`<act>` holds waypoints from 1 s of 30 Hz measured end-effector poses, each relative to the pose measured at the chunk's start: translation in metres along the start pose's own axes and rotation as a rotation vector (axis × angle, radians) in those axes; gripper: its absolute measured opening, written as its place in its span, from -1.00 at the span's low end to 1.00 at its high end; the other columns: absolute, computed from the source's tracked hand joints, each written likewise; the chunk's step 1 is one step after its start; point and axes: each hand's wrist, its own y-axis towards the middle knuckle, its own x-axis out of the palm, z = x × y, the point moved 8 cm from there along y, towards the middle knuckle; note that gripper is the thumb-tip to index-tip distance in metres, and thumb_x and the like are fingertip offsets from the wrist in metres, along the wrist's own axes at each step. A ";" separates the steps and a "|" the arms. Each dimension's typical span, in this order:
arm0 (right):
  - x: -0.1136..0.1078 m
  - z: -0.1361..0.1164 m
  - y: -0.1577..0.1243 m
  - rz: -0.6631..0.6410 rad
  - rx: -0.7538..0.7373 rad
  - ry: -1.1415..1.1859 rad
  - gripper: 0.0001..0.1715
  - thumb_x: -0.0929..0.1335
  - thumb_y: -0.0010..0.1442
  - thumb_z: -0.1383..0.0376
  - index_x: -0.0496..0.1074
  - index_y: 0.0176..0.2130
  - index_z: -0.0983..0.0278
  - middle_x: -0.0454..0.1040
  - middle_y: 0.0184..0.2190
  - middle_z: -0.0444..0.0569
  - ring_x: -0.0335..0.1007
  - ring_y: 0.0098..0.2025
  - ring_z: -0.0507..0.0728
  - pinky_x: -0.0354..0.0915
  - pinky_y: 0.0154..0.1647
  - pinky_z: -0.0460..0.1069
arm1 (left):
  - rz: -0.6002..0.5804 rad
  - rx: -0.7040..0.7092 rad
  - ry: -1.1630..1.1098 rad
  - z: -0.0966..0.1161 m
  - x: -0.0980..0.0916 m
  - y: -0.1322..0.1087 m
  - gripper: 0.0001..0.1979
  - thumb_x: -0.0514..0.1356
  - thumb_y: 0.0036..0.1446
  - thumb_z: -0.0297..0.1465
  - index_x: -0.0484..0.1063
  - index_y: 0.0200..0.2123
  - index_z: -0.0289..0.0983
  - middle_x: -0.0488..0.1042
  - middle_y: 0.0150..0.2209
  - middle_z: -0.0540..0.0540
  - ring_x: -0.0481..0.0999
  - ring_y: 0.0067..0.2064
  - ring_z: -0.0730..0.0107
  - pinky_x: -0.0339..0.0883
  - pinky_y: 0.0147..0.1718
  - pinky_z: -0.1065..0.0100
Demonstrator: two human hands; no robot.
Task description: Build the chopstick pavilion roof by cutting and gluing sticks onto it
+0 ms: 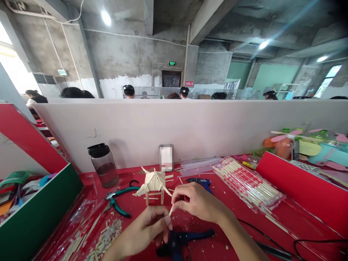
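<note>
My left hand [148, 226] and my right hand [197, 201] meet near the table's front. Both are closed in a pinch on a short, pale wooden stick [171, 210], partly covered by my fingers. Just beyond them stands a small pavilion model [154, 181] built of similar sticks, with a peaked roof on thin legs. Dark blue-handled cutters [194, 235] lie under and beside my left fingers; whether they touch is unclear. A blue glue gun [203, 184] rests behind my right hand, which partly hides it.
Teal-handled pliers [119, 203] and a dark-lidded bottle [104, 166] are at left. Stick scraps [107, 235] litter the front left. Packed sticks [250, 181] lie right. A green-sided box [43, 214], a red panel [304, 192] and a white partition [190, 130] border the table.
</note>
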 end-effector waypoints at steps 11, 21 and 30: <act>0.010 0.004 -0.008 -0.202 -0.052 0.418 -0.87 0.47 0.27 0.30 0.68 -0.19 0.26 0.69 -0.30 0.01 0.60 -0.26 0.10 0.40 -0.19 -0.06 | 0.033 0.066 -0.092 0.007 -0.004 -0.001 -0.59 0.22 0.25 -0.04 0.39 -0.39 -0.28 0.41 -0.53 0.03 0.36 -0.50 0.46 0.19 -0.47 0.45; 0.002 0.012 -0.007 -0.127 -0.027 0.386 -0.89 0.48 0.24 0.27 0.65 -0.24 0.26 0.65 -0.35 -0.07 0.51 -0.30 0.06 0.31 -0.24 -0.09 | 0.094 0.078 -0.098 0.007 -0.005 0.002 -0.55 0.21 0.23 0.00 0.41 -0.40 -0.29 0.38 -0.56 0.04 0.36 -0.51 0.46 0.19 -0.49 0.46; 0.000 0.008 -0.002 -0.021 0.039 0.325 -0.87 0.38 0.32 0.26 0.51 -0.25 0.27 0.47 -0.42 -0.16 0.35 -0.37 0.03 0.25 -0.31 -0.08 | 0.177 0.101 -0.095 0.008 -0.003 0.007 -0.50 0.20 0.22 0.06 0.40 -0.43 -0.29 0.32 -0.58 0.06 0.30 -0.53 0.48 0.17 -0.49 0.45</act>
